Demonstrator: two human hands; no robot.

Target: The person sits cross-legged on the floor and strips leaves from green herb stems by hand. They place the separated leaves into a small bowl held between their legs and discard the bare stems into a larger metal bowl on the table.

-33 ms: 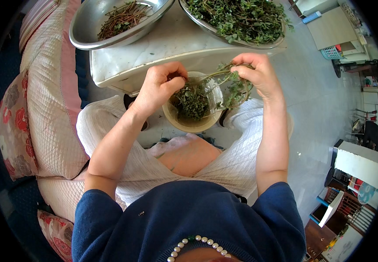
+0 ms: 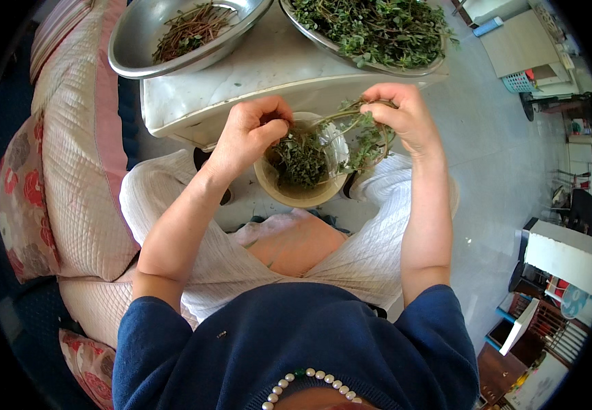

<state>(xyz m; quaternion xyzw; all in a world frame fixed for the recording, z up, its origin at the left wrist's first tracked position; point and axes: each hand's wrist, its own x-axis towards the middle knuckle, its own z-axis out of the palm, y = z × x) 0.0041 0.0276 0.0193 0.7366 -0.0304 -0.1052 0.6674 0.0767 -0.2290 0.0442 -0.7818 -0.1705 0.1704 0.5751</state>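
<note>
Over the rim of a yellowish bin (image 2: 300,199) between my knees, both my hands are closed. My right hand (image 2: 405,117) pinches a bunch of leafy green stems (image 2: 371,140), which droop beside the bin's right side. Part of the bunch stretches left across the bin toward my left hand (image 2: 253,130), whose thumb and forefinger pinch what looks like a stem end; the fingers mostly hide it. A clear plastic liner (image 2: 337,148) shows inside the bin, along with dark green plant scraps (image 2: 300,160).
A white marble-topped table (image 2: 200,96) stands just beyond the bin. On it are a steel basin (image 2: 128,51) with reddish stems (image 2: 190,34) and another basin (image 2: 350,60) heaped with leafy greens (image 2: 378,31). A quilted sofa (image 2: 84,205) runs along the left.
</note>
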